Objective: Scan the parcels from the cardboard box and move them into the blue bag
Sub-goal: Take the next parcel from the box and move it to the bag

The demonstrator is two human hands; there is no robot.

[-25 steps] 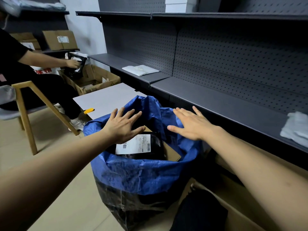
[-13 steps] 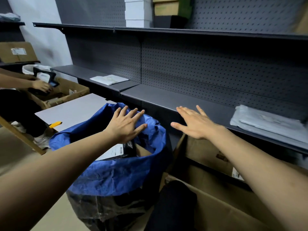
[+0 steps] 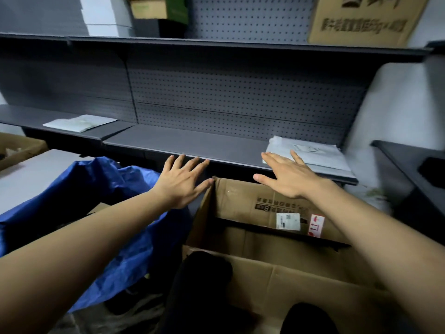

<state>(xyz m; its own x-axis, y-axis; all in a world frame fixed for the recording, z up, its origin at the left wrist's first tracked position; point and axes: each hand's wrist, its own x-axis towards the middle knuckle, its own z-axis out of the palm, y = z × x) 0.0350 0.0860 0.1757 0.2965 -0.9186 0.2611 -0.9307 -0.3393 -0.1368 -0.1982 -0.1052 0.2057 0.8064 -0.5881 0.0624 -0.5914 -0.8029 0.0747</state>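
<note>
matt cardboard box — crinkled blue bag

Premises: parcel stockroom or shop back room.
Fixtures: dark metal shelving with pegboard back panels lined the wall.
Stock: grey mailer bags lay shelved; cardboard cartons stood above.

I count two hands, left hand and right hand, one blue bag and one open cardboard box — with two dark bundles at its near side, a nearer bundle and a farther bundle. Pale mailers lie in two spots, a left mailer and a right pile, and three more cartons show — a side carton, a small carton, a printed carton
</note>
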